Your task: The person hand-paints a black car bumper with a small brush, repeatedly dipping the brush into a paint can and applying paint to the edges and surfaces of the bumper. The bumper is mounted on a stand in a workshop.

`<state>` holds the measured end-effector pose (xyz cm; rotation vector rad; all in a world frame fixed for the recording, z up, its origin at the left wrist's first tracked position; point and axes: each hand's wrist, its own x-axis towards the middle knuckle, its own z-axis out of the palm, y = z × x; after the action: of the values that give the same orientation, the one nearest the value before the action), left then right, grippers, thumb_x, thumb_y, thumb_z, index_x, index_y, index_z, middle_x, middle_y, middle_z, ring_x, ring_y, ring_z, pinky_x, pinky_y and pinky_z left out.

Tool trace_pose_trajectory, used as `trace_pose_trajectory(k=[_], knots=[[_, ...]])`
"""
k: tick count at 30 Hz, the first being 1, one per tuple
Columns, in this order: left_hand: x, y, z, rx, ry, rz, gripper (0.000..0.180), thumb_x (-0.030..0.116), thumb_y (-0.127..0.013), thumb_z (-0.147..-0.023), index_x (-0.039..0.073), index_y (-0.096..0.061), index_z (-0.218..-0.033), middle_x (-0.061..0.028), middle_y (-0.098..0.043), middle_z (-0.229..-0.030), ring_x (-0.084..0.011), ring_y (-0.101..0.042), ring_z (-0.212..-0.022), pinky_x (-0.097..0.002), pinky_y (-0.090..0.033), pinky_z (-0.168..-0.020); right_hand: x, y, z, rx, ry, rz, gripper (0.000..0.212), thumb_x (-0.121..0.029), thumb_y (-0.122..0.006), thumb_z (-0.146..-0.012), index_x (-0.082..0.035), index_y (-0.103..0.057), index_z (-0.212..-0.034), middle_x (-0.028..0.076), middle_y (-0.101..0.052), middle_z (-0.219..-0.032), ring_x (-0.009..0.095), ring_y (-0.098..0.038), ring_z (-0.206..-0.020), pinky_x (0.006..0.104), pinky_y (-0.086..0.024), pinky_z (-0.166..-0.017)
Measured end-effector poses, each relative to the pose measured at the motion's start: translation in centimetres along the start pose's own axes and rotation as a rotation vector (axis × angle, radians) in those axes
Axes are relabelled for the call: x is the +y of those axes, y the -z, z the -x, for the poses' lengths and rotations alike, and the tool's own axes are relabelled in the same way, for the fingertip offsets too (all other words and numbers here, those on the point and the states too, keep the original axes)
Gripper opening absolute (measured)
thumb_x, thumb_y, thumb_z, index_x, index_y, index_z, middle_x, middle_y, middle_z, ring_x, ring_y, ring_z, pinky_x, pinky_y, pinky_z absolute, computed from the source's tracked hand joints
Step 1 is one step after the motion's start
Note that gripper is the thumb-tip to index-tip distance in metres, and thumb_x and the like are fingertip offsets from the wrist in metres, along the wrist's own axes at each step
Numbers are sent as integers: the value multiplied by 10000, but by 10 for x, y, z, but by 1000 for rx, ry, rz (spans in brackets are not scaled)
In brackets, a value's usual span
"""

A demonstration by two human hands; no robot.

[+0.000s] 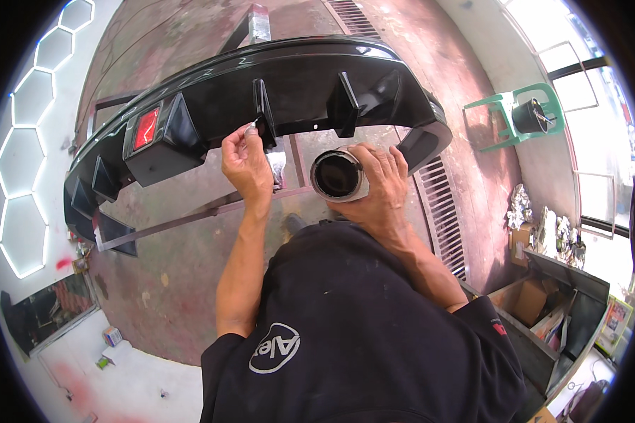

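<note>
A glossy black car bumper diffuser [300,113] with upright fins spans the space in front of me, a red light [147,128] set in its left part. Thumb and fingers of my left hand [245,163] are pinched together beside the lower end of a middle fin [261,106]. A small pale tip shows at the fingertips, but I cannot make out what it belongs to. Gripped in my right hand [382,178] is an uncovered round can [360,187], its mouth facing up. Dark liquid [337,174] sits inside, and dark smears mark the rim.
A metal frame [190,218] stands under the diffuser. Floor grating [441,218] runs along the right. Farther right, a green plastic chair [497,116] bears a black bucket [530,116]. An open metal cabinet [564,366] with boxes is at the lower right.
</note>
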<state>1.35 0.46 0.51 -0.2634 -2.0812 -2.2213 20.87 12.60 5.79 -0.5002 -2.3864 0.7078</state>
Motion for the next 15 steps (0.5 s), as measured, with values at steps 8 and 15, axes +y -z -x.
trace_pose_trajectory(k=[8,15], knots=[[1,11,35,-137,-70,-39,97,67,-676,-1071,-13,-682,-1125,-92,-772,-1060,-115,-719,-945,-267,-577,-876,12,8,8,27,-33,-3,891,-299,-1007,-561,-141,-650,-1361,60,-684,-1330,269,-624,-1291,578,-314,-1220],[7,32,63,-171,94,15,148,109,-668,-1081,-13,-676,-1165,-100,-771,-985,-128,-718,-829,-283,-596,-809,26,19,13,13,-56,-5,896,-307,-1002,-569,-147,-640,-1373,67,-668,-1355,282,-622,-1285,592,-306,-1222]])
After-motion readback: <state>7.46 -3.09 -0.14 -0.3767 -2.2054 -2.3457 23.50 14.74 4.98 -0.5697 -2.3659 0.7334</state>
